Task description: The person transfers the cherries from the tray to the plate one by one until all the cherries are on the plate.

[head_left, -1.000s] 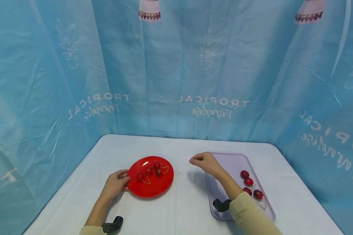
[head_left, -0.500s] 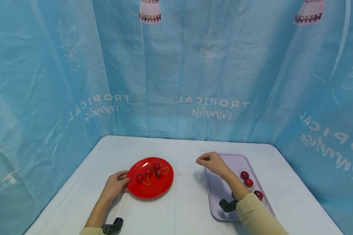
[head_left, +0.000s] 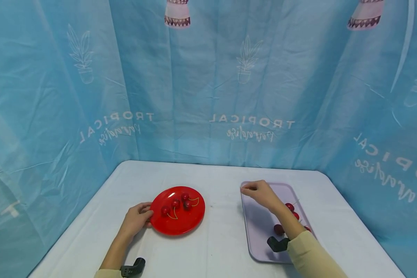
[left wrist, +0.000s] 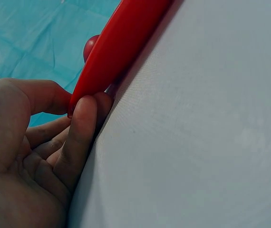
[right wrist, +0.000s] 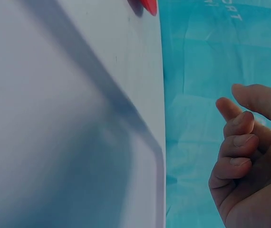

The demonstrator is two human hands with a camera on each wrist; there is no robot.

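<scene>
Grasping the red plate (head_left: 176,227) by its left rim with the left hand (head_left: 135,219), thumb over the edge and fingers (left wrist: 82,114) tucked beneath, close to the white desk (head_left: 222,224); on that plate, four cherries (head_left: 175,203) with thin stems, near these fingers but apart from them, closest at the leftmost fruit; holding nothing with the right hand (head_left: 262,194), fingers loosely curled, thumb tip near the index tip; hung thus over the far left corner of the lavender tray (head_left: 257,235), well apart from the plate; in that tray, further cherries (head_left: 279,229), nearer the right wrist than the fingertips and partly hidden by the forearm (head_left: 287,222); behind the desk, a blue curtain (head_left: 208,88) with reversed lettering.
</scene>
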